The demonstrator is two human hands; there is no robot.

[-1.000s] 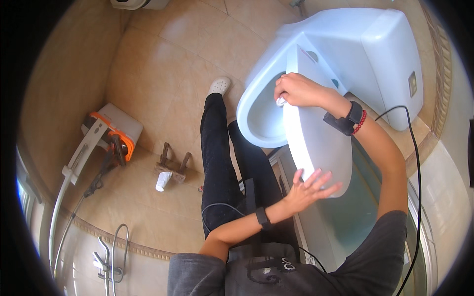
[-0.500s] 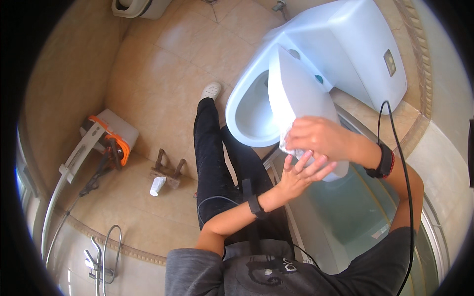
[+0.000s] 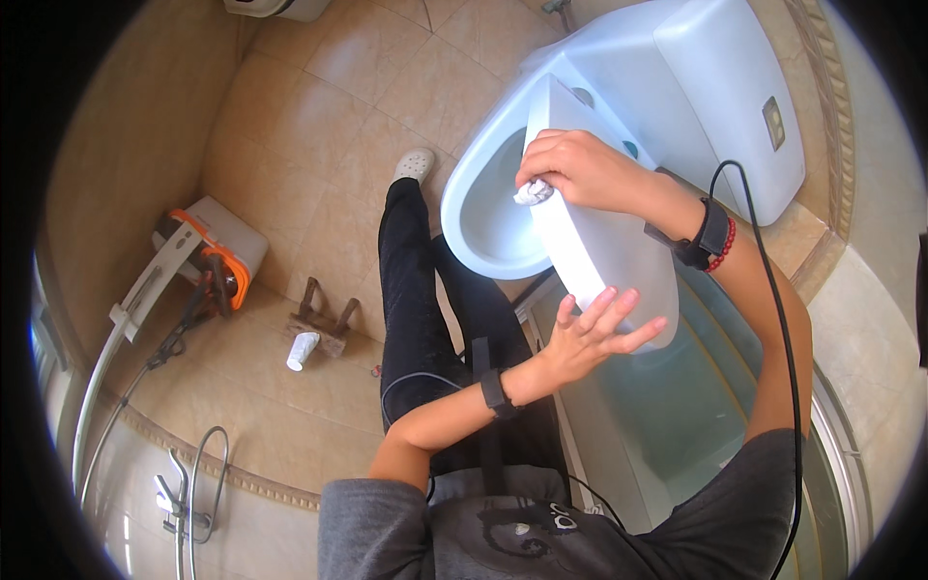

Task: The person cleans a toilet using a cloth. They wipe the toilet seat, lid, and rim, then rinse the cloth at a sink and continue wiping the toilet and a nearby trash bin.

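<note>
The pale toilet (image 3: 474,242) stands ahead of me, its bowl uncovered. Its white lid (image 3: 611,237) is raised and tilted, with the narrow rim facing left. My right hand (image 3: 585,169) presses a crumpled white wipe (image 3: 534,192) against the lid's rim, high up near the bowl. What the wipe is made of, tissue or cloth, I cannot tell. At the lid's lower end, my left hand (image 3: 580,345) has its fingers spread and seems to rest against the lid with nothing in its grasp.
A glass-sided tub or shower area (image 3: 677,406) lies right of my legs. To the left are a white-and-orange mop bucket (image 3: 227,242), a small wooden stool (image 3: 324,329) with a white bottle or pack (image 3: 303,351) by it, and a shower tap (image 3: 172,498). A black cable (image 3: 764,261) hangs on the right.
My right hand has slid the wipe up along the lid's rim, away from my left hand. The left hand stays near the lid's lower end, fingers a little more spread.
</note>
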